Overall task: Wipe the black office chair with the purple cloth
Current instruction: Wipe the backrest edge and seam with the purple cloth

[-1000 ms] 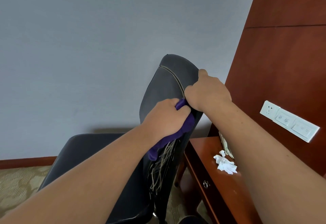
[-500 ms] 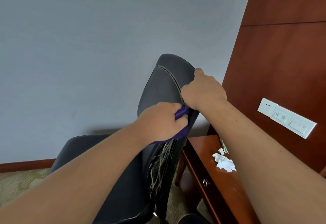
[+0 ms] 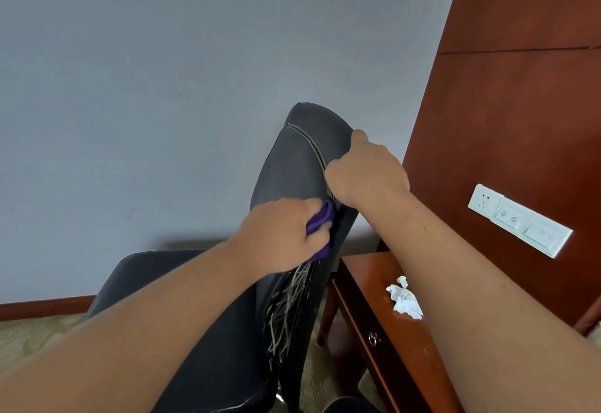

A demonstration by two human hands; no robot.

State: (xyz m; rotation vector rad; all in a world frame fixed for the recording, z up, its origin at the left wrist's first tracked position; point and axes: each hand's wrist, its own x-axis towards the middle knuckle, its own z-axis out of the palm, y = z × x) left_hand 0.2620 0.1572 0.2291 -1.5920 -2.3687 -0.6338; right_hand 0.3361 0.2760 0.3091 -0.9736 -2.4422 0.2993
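Note:
The black office chair stands in the middle of the view, its backrest tilted and its cover torn into pale strips lower down. My left hand grips the purple cloth and presses it against the backrest's right edge; most of the cloth is hidden under the hand. Just above it, my right hand grips the upper right edge of the backrest, thumb up along the rim.
A red-brown wooden desk with a drawer knob stands right of the chair, touching close. A crumpled white tissue lies on it. White wall sockets sit on the wood panel. Grey wall behind, patterned carpet below.
My left hand has slid the purple cloth upward along the backrest, so less cloth hangs below it. My right hand keeps its hold on the chair's edge.

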